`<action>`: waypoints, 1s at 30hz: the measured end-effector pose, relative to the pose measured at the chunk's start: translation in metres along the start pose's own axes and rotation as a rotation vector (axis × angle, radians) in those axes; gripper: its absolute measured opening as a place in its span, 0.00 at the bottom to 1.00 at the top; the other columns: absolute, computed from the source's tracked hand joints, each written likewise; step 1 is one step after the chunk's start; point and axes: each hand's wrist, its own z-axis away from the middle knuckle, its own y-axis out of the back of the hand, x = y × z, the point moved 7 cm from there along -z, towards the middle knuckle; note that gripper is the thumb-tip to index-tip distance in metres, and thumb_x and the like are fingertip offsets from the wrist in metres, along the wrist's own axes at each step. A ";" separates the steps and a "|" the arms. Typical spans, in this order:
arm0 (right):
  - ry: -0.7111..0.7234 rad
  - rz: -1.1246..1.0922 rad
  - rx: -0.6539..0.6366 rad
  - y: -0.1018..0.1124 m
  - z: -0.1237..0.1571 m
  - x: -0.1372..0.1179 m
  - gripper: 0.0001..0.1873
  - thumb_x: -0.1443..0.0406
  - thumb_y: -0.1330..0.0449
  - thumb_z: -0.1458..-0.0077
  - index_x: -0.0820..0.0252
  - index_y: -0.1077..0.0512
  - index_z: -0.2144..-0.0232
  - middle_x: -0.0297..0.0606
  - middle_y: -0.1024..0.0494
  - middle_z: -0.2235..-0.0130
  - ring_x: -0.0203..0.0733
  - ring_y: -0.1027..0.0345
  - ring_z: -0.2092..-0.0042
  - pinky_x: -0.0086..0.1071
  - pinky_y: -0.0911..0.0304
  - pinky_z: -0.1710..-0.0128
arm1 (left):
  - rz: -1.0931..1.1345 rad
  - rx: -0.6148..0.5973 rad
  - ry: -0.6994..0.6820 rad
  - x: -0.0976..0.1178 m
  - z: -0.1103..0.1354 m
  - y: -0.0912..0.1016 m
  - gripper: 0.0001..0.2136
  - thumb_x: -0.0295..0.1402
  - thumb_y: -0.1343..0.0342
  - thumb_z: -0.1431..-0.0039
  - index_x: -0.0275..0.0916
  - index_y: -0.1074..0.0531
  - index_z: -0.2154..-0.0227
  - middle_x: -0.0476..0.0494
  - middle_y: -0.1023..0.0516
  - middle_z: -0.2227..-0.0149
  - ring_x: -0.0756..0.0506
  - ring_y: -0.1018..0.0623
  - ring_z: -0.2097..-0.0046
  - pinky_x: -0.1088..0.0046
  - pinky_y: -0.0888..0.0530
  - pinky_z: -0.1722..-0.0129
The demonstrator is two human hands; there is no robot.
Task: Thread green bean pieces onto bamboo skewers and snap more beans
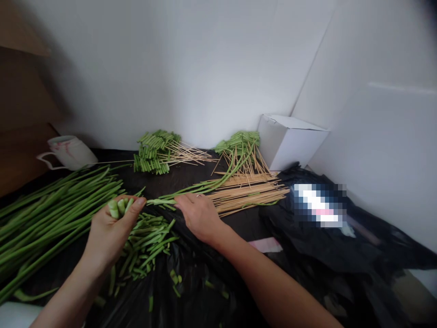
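Observation:
My left hand (112, 223) is closed round several short cut garlic scape pieces (118, 207), their pale cut ends poking out above the fingers. Its thumb and fingertip also meet the end of a long garlic scape (164, 201). On the right, my right hand (200, 216) is closed on that same scape, palm down, a ring on one finger. Below and between the hands lies a loose heap of cut pieces (150, 241). Whole long scapes (61, 209) are piled to the left. Bare wooden skewers (249, 191) lie side by side beyond my right hand.
Skewers threaded with green pieces are stacked in two bunches, one at the back left (157, 150) and one at the back right (244, 141). A white mug (70, 152) and a white box (290, 139) stand near the wall. Black plastic sheeting (198, 282) covers the surface.

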 end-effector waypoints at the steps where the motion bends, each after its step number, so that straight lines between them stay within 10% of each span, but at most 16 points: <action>1: 0.010 0.035 0.002 0.001 0.000 -0.001 0.12 0.62 0.54 0.35 0.58 0.32 0.60 0.37 0.25 0.63 0.39 0.33 0.62 0.33 0.42 0.61 | -0.023 0.028 -0.009 0.001 0.002 0.001 0.11 0.43 0.44 0.45 0.39 0.30 0.69 0.53 0.35 0.79 0.51 0.36 0.77 0.75 0.36 0.78; 8: 0.083 0.196 -0.055 0.002 0.002 -0.008 0.07 0.66 0.50 0.38 0.59 0.33 0.61 0.38 0.27 0.65 0.41 0.35 0.64 0.35 0.43 0.64 | -0.353 0.115 -0.469 0.034 0.017 -0.001 0.10 0.38 0.49 0.39 0.42 0.27 0.60 0.45 0.26 0.58 0.42 0.26 0.54 0.65 0.32 0.50; 15: 0.158 0.212 -0.038 0.001 0.003 -0.016 0.09 0.65 0.53 0.36 0.59 0.33 0.61 0.37 0.27 0.65 0.42 0.35 0.63 0.36 0.43 0.64 | -0.578 -0.215 -0.737 0.026 0.021 -0.031 0.13 0.38 0.51 0.38 0.38 0.25 0.58 0.43 0.21 0.64 0.43 0.26 0.63 0.68 0.31 0.61; 24: 0.230 0.181 -0.118 -0.006 0.006 -0.023 0.11 0.66 0.56 0.35 0.61 0.36 0.56 0.37 0.28 0.62 0.41 0.34 0.63 0.34 0.40 0.68 | -0.494 -0.328 -0.658 0.020 0.016 -0.036 0.11 0.37 0.50 0.41 0.41 0.24 0.65 0.44 0.22 0.69 0.42 0.26 0.65 0.68 0.33 0.62; 30: 0.159 0.054 -0.118 -0.006 0.006 -0.021 0.09 0.65 0.57 0.35 0.57 0.38 0.59 0.33 0.28 0.63 0.38 0.33 0.66 0.30 0.43 0.73 | -0.114 -0.428 -0.287 0.020 0.012 -0.034 0.10 0.41 0.44 0.45 0.40 0.25 0.71 0.45 0.23 0.71 0.44 0.26 0.67 0.73 0.32 0.65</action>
